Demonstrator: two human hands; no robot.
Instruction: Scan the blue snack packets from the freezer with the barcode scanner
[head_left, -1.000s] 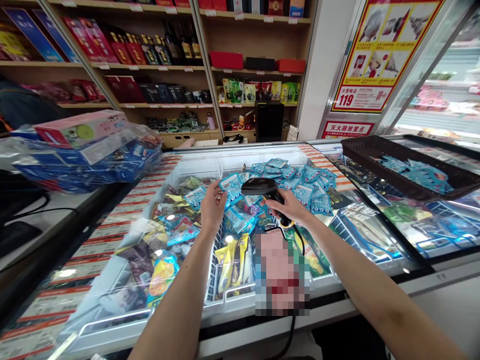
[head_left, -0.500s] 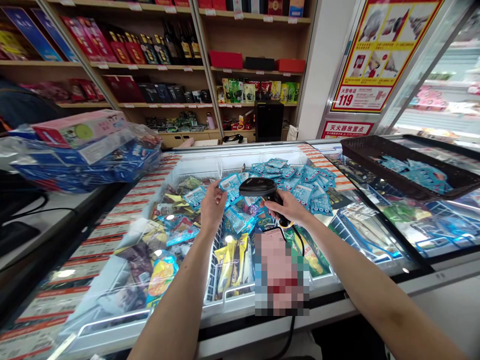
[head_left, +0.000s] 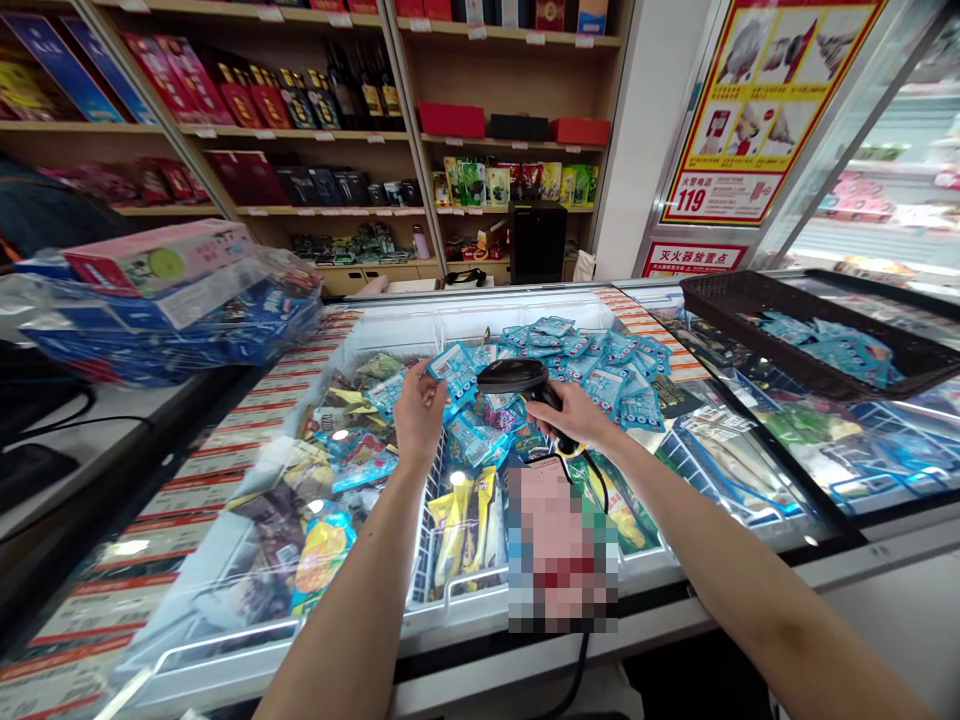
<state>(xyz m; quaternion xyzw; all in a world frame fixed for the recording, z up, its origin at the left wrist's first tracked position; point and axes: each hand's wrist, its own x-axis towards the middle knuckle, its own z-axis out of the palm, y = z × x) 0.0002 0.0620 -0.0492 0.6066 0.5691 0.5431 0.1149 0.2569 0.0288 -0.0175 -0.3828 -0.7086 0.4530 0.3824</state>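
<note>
The left hand [head_left: 420, 408] is pinching a blue packet [head_left: 454, 370], the right hand [head_left: 570, 412] gripping a black scanner [head_left: 514, 376] — a phone [head_left: 556, 540] lying at the freezer's near edge [head_left: 465, 682].

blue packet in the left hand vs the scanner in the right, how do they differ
Colour: the blue packet is light blue with print, while the scanner is mostly black.
Shape: the blue packet is thin and flat; the scanner has a bulky head on a handle.
Hold: the left hand has the blue packet by its edge, whereas the right hand grips the scanner by its handle.
Shared: both are hand-held, close to each other.
</note>
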